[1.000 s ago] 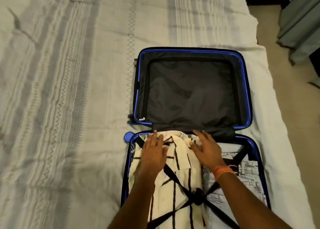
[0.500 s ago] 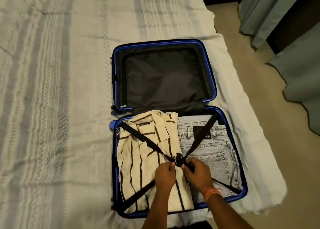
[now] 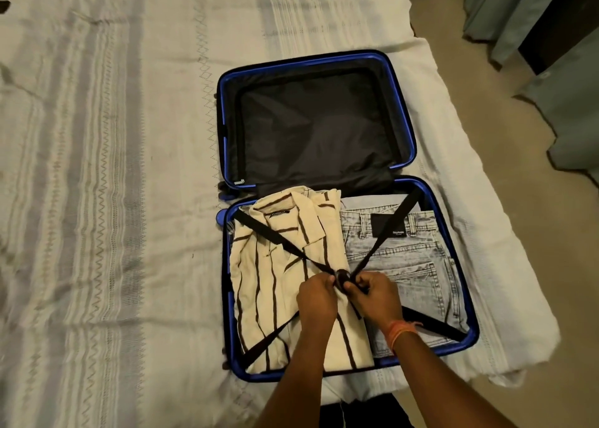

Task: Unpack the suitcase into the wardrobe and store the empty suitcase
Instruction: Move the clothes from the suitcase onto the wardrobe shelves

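Working at the open blue suitcase [image 3: 227,299], which lies flat on a pale striped bedspread [image 3: 113,201], both halves spread apart.

Far half of suitcase: only dark lining [image 3: 311,129] shows.

Near half of suitcase: a folded cream shirt with dark stripes [image 3: 275,265] fills the left side, collar toward the hinge. Folded light grey jeans [image 3: 411,259] fill the right side, waistband and a black label toward the hinge. Shirt and jeans touch along the middle.

Black cross straps [image 3: 269,236] run from the four corners of the near half over both garments and meet at a round black buckle [image 3: 342,275] near the centre.

Left hand [image 3: 317,301]: fingers curled, gripping the buckle from its left side, resting over the shirt.

Right hand [image 3: 377,296]: fingers curled, pinching the buckle from its right side, over the edge of the jeans. An orange wristband [image 3: 400,330] sits on this wrist.

Whether the buckle is fastened or undone cannot be told; the fingers cover it.

Right of suitcase: tan floor [image 3: 518,201] past the bed edge, then grey-green curtains [image 3: 551,55].
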Tool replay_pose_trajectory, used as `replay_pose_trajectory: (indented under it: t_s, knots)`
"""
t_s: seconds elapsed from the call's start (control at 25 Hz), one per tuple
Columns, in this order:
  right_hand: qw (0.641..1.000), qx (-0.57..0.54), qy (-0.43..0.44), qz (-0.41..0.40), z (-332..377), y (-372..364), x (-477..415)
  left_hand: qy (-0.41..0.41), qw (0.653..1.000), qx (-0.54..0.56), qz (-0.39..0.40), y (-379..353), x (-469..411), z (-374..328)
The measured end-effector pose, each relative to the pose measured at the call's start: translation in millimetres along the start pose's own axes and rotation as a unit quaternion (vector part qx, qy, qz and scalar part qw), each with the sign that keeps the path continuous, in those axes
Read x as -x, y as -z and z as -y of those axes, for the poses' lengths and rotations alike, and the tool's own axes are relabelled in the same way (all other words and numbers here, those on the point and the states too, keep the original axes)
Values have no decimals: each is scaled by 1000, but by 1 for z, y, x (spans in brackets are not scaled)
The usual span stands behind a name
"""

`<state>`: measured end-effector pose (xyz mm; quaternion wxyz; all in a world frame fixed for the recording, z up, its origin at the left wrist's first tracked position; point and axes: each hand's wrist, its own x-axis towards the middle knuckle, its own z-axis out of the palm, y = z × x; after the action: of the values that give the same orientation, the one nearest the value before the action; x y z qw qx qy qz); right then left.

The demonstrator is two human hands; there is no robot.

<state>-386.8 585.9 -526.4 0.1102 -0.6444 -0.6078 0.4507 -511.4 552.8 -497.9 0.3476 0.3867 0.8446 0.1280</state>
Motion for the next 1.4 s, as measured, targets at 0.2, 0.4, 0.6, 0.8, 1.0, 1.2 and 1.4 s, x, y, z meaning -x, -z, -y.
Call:
replay_pose_trajectory:
  t_s: [0.2, 0.4, 0.6, 0.8, 1.0, 1.2, 1.4]
  knots:
    - [999, -36, -16, -2, -11, 11, 16, 49, 989, 101, -94, 28, -4, 37]
    - [996, -85, -28, -13, -21, 25, -8, 75, 978, 102, -164, 84, -20, 77]
    - [996, -75, -50, -25, -21, 30, -11, 229, 957, 74, -161, 115, -35, 160]
    - [993, -2, -78, -89, -16, 20, 0, 428, 881, 164, -117, 114, -25, 223]
    - [988, 6, -89, -125, -8, 30, 9, 267, 941, 23, -207, 91, -12, 190]
    - [973, 1, -87, -213, -14, 71, 5, 171, 971, 124, -113, 42, -16, 155]
    - [931, -107, -164, -309, -92, 143, -44, 201, 962, 93, -159, 30, -14, 172]
